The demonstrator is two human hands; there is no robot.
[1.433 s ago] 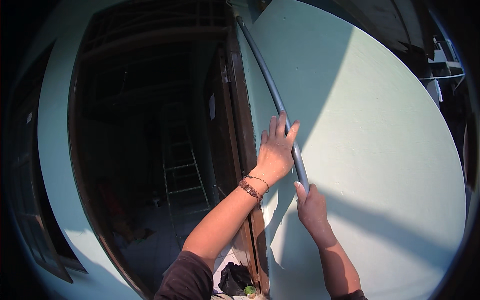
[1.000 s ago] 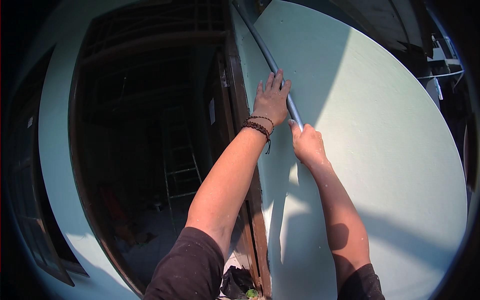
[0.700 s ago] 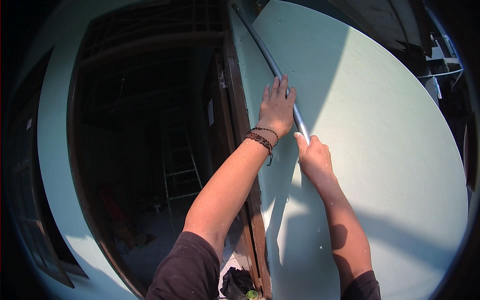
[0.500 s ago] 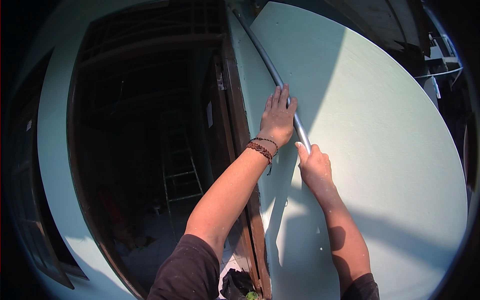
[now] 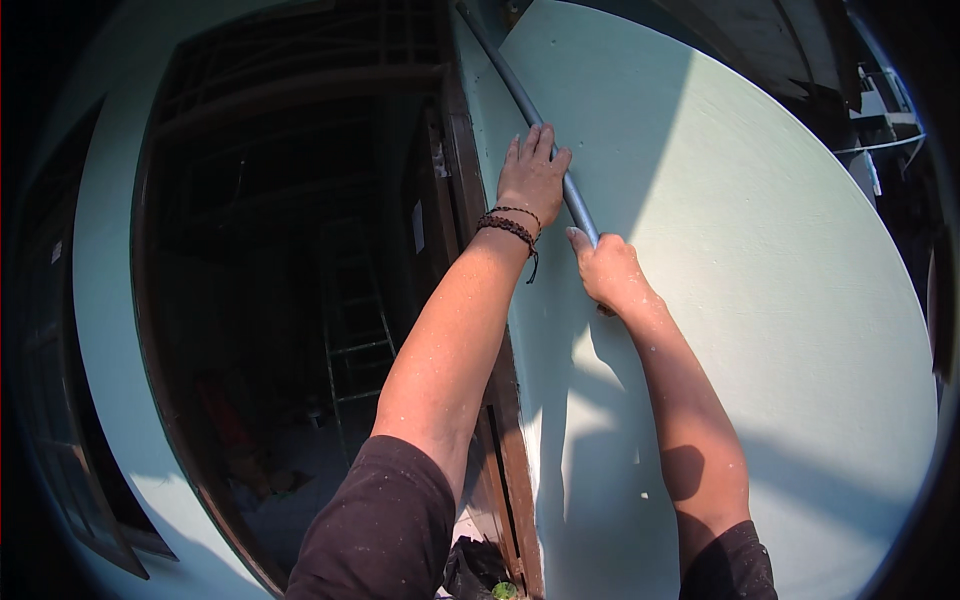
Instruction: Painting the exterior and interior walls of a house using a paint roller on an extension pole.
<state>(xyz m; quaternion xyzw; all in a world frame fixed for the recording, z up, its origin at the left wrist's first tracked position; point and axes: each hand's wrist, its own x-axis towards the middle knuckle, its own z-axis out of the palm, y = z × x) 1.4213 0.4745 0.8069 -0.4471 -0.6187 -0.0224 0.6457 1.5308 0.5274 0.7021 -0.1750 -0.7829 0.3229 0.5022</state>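
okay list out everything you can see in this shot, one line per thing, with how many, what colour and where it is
pipe: one, grey, running up the wall beside the door frame
wall: one, pale green, right of the doorway, partly in shadow
door frame: one, brown wood, between doorway and wall
doorway: one, dark, left half of the view
ladder: one, dim metal, inside the dark room
bundle: one, black, at the foot of the frame
bracelets: dark beaded, on the left wrist
left hand: laid flat over the pipe
right hand: closed around the pipe's lower end, just below the left hand
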